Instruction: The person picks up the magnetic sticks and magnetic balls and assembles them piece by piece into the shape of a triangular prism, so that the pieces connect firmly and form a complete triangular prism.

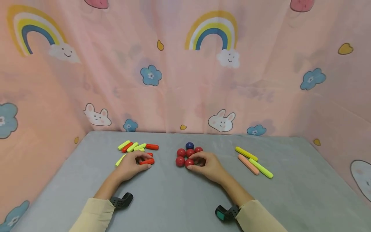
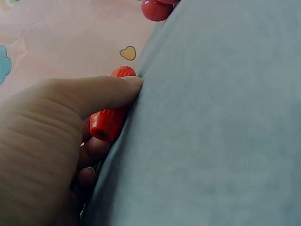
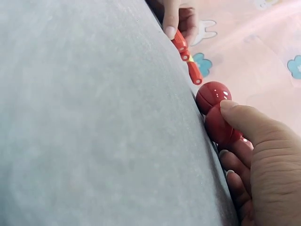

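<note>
On the left part of the table, my left hand [image 1: 131, 165] pinches a short red ridged stick [image 1: 147, 161] between thumb and fingers. The left wrist view shows a dark hollow in the near end of this red stick [image 2: 107, 126]. Close around that hand lie several short yellow-green sticks [image 1: 132, 147] and more red ones [image 1: 152, 147]. Near the middle, my right hand [image 1: 211, 166] holds a glossy red ball [image 1: 189, 162], the thumb on its near side. Other red balls [image 1: 180, 161] sit against it in a cluster, with a dark blue ball [image 1: 189, 146] at the back.
To the right lie a yellow stick [image 1: 246, 153], a peach stick [image 1: 248, 164] and a yellow-green stick [image 1: 261, 168], longer than those on the left. Grey cloth covers the table [image 1: 174, 199]. A pink patterned curtain [image 1: 174, 103] hangs behind and along both sides.
</note>
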`<state>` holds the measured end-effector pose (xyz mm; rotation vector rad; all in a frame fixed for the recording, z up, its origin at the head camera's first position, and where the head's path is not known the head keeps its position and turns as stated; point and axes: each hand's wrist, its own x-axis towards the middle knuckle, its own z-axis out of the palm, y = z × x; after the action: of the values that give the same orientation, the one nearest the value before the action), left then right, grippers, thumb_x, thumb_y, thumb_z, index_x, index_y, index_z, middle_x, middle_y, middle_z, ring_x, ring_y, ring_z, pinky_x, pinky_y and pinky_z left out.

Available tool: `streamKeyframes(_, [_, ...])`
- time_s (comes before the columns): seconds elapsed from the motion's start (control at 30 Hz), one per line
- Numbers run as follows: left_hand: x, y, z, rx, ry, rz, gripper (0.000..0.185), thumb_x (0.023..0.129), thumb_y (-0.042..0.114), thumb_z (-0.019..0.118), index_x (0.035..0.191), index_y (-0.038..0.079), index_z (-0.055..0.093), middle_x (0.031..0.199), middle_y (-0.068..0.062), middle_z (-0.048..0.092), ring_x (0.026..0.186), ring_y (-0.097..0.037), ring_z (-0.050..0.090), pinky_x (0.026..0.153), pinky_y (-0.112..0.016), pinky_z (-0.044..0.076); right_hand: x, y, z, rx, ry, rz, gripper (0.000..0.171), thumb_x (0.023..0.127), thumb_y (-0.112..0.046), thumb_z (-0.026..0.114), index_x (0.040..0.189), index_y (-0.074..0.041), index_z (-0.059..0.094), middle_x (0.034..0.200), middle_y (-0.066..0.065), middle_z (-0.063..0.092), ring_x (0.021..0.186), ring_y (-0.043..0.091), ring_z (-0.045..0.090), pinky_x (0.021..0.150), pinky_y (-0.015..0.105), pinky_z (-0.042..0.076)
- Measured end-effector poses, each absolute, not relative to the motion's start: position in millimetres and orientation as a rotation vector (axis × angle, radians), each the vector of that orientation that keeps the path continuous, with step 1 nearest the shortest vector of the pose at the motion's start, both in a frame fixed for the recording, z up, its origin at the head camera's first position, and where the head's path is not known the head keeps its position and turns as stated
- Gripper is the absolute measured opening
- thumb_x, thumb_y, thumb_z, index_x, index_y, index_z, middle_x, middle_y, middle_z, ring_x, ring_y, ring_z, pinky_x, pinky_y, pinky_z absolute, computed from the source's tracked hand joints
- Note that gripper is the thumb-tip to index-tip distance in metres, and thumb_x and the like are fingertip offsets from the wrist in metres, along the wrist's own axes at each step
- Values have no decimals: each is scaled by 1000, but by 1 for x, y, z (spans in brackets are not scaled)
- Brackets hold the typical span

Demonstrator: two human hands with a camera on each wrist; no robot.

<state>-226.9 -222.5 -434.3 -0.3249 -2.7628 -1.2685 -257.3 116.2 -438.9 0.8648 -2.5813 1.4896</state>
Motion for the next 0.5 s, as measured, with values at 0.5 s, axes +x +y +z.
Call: streamKeyframes(0.5, [-229,-216,-434,-196,-2775,-1267,22,82,18,83,103,16,76,88,2,67,77,-13,54,67,-23,46,-257,117,-438,820,-2651,1451,25,85,-23,81,107,-18,72,94,-2,69,86,16,60,72,22,49])
